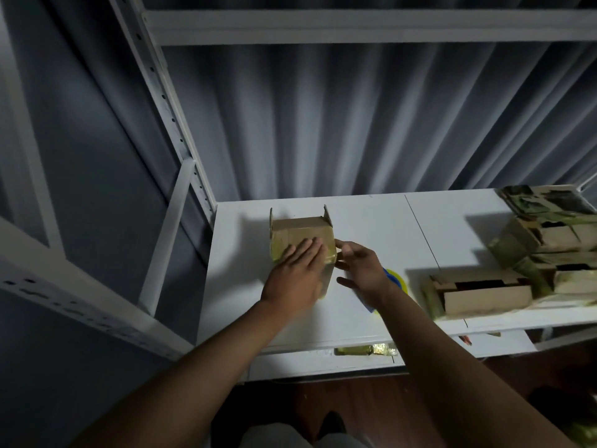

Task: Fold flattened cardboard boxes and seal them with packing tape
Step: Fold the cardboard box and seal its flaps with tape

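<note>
While the box (302, 240) stands on the white shelf (371, 227), near its left end, the person works tape over the face turned toward them. Yellowish tape already shines across that face and wraps round its right edge. The left hand (295, 276) lies flat on it with straight fingers, pressing the strip down. The right hand (358, 270) is just beside the box's right edge, fingers loosely curled; the fingertips touch the taped corner, but I cannot tell whether they pinch the tape or merely steady the box. Under that wrist a blue and yellow tape roll (395, 279) peeks out on the shelf.

At the far end of the box two flaps still stand up, so that end looks unsealed. My guess is this box is about half done: one end taped and being smoothed, the other yet to be folded shut and taped.

To the right a pile (529, 260) of other boxes sits on the shelf, several showing the same yellowish tape and some with dark open gaps. Whether any flat ones remain, I cannot see.
</note>
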